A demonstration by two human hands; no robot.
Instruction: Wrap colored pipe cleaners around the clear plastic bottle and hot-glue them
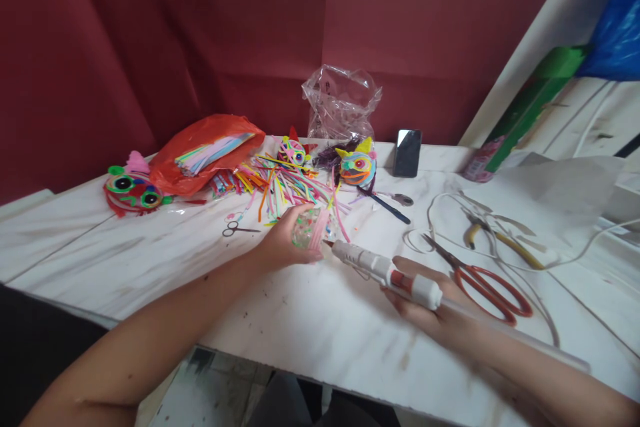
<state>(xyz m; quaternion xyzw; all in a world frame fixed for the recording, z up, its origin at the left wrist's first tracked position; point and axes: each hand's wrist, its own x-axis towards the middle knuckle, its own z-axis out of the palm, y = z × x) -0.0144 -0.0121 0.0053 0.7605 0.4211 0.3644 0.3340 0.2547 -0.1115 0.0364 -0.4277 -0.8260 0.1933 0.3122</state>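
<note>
- Left hand (pixel 281 239): bare, partly hidden from view.
- Left arm (pixel 185 320): bare from wrist to past the elbow crease; small scattered spots on forearm.
- Right hand (pixel 443 320): bare, slightly blurred.
- Right forearm (pixel 545 370): bare up to picture edge.
- Legwear (pixel 280 403): dark grey, dimly lit; garment type indistinct.

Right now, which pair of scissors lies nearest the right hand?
The large scissors with orange handles, beside the right hand; the small scissors lie left of the left hand.
</note>
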